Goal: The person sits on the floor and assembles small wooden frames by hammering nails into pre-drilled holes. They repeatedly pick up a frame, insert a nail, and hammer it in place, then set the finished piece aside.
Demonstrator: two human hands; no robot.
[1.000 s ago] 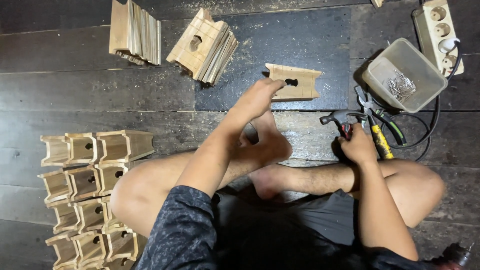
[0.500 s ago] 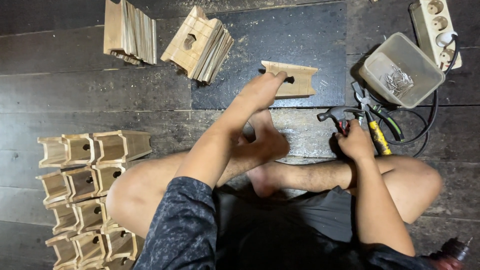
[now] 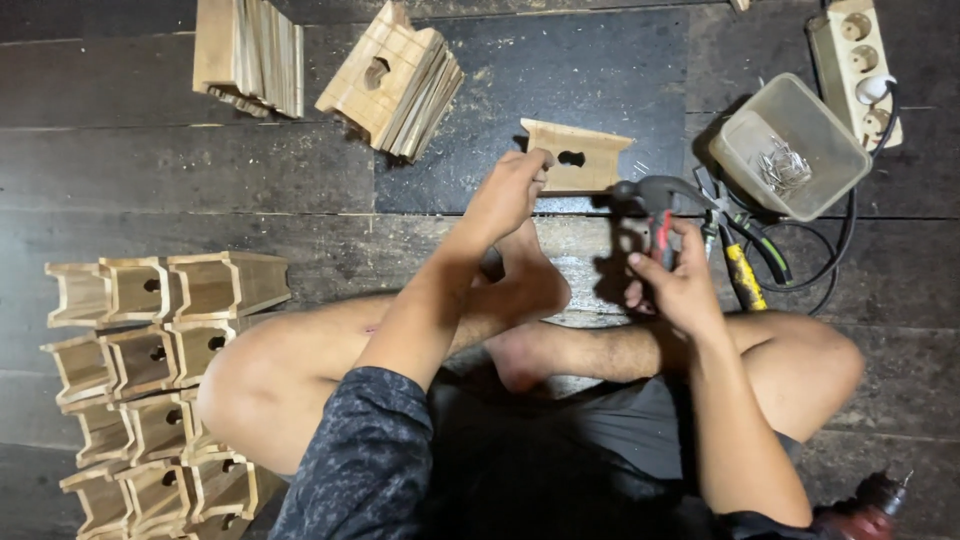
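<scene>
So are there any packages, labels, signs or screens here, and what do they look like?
No labels, signs or screens show.
Tub: top right on the floor, clear plastic, rectangular, open, small metal nails inside.
Power strip: top right corner beside the tub, cream, long, round sockets, one white plug in.

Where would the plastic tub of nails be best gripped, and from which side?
Probably by the tub's two long walls, just under the rim, coming straight down from above. It sits open-topped and upright on the floor, nails loose inside, so lifting it level keeps them in. The power strip and cable crowd its far and right sides.
</scene>
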